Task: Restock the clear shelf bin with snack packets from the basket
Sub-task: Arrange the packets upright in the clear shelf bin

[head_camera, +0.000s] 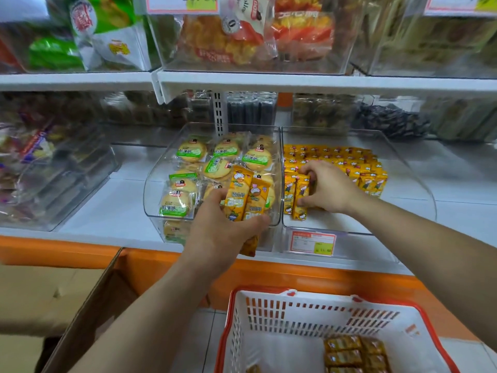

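— Is any writing legible?
— Little. The price tag (pixel 313 243) on the clear shelf bin (pixel 403 168) is too small to read, and an upper tag (pixel 201 2) shows roughly 20.80.
— And the hands?
— The left hand (pixel 223 232) grips a bunch of orange snack packets (pixel 243 195) in front of the biscuit bin (pixel 150 195). The right hand (pixel 328 188) pinches two standing packets (pixel 300 195) inside the clear shelf bin. The spare packets (pixel 349 351) lie in the basket (pixel 258 290), beside a cardboard box (pixel 88 305).

I count one basket (pixel 261 289), one price label (pixel 313 243), two orange packets (pixel 243 196) in my left hand (pixel 220 232), and two upright packets (pixel 297 196) at my right hand (pixel 332 189).
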